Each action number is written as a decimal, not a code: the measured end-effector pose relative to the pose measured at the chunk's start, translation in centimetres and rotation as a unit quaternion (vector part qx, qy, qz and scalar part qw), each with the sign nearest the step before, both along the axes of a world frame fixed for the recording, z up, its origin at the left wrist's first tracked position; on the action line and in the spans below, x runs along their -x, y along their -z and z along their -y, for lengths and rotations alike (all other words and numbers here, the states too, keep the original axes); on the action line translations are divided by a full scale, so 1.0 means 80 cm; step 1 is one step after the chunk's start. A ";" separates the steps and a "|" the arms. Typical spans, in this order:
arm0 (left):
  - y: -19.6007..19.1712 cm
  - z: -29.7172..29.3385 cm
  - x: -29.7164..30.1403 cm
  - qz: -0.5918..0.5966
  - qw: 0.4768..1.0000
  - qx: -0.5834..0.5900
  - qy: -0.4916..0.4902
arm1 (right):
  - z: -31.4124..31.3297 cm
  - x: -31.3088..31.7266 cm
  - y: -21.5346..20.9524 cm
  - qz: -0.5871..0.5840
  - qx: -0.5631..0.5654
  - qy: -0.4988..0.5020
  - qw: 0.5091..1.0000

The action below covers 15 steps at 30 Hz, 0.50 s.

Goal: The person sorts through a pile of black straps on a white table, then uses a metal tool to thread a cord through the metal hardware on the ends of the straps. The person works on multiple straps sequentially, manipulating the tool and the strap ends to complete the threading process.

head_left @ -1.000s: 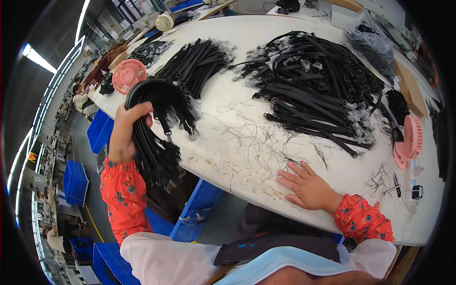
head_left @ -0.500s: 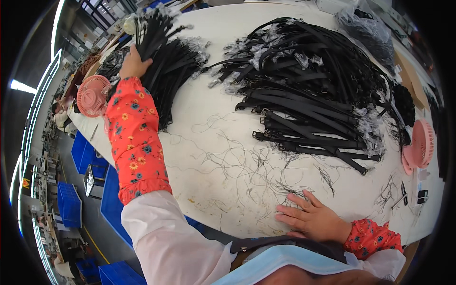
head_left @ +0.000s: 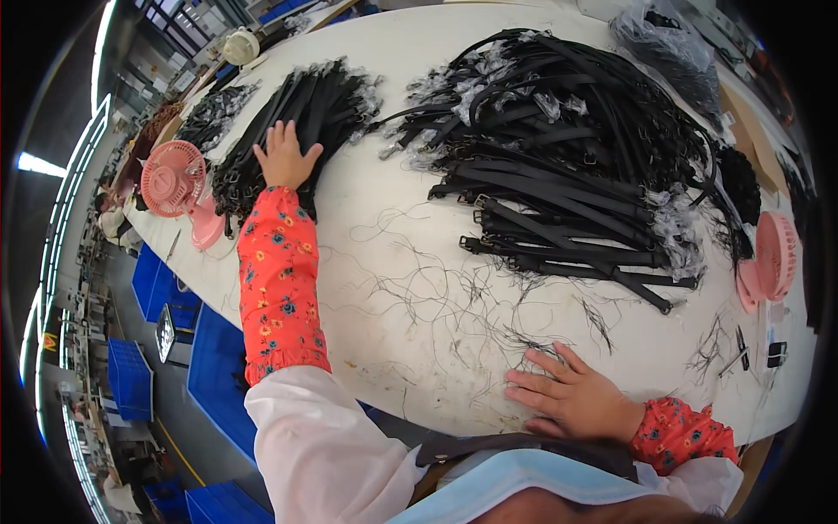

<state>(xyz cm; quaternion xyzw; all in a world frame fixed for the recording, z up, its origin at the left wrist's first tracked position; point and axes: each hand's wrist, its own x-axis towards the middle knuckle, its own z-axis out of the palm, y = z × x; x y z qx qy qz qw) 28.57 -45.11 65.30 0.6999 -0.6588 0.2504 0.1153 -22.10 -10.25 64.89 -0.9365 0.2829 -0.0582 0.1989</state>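
My left hand rests with fingers spread on a pile of black belts at the far left of the table. Clear plastic wrap and buckles show at the ends of that pile. Flat on the near part of the white tabletop lies my right hand, its fingers apart and nothing in it. Just beyond it are loose black threads. A larger heap of black belts fills the table's far middle and right, several of them laid side by side with buckles toward the left.
A pink fan stands at the left edge, another pink fan at the right. Behind the heap sits a clear plastic bag of black items. Small snips lie at the right. Blue bins stand on the floor left of the table.
My left hand has let go of the bunch of belts it held up at the far left and come back toward me, onto the pile. My right hand has stayed in place.
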 end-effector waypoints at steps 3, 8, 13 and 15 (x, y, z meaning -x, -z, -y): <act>0.022 -0.069 0.052 -0.007 0.993 0.005 0.119 | -0.005 0.003 0.002 0.004 0.019 0.010 1.000; 0.034 -0.242 0.113 -0.095 0.960 -0.101 0.245 | -0.015 0.002 0.008 0.023 0.071 0.003 0.997; 0.017 -0.384 0.171 -0.201 0.916 -0.166 0.305 | -0.016 0.009 0.018 0.047 0.086 -0.014 0.995; 0.010 -0.434 0.186 -0.232 0.903 -0.154 0.328 | -0.016 0.015 0.018 0.059 0.067 -0.016 0.996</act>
